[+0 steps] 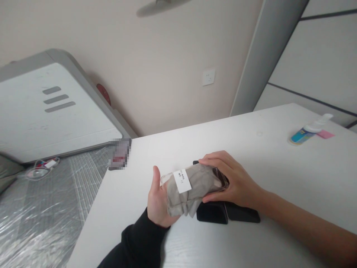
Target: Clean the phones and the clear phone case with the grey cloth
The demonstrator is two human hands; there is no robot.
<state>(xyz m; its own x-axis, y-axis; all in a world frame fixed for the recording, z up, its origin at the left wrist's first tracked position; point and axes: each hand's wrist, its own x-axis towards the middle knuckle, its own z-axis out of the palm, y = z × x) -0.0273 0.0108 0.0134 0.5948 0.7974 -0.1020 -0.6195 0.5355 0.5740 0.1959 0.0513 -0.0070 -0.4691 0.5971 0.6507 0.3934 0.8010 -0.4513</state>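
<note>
A wrinkled grey cloth bundle (199, 180) with a white printed label (182, 181) lies across both of my hands, just above the table. My left hand (158, 201) supports its left end from below, palm up and thumb raised; the other fingers are hidden under the cloth. From the right, my right hand (232, 180) curls its thumb and fingers around the other end. A dark, glossy part with a clear edge (222, 178) shows there inside the grip; its kind is unclear. Beneath the bundle, two flat black objects like phones (212, 213) (243, 213) rest side by side.
The white table (134, 223) carries a spray bottle (305, 131) and a pink slip (325, 134) at the far right. A blurred-out item (120, 154) sits on its left edge. A plastic-covered bed (50, 208) adjoins on the left. The wall with a socket (208, 77) stands behind.
</note>
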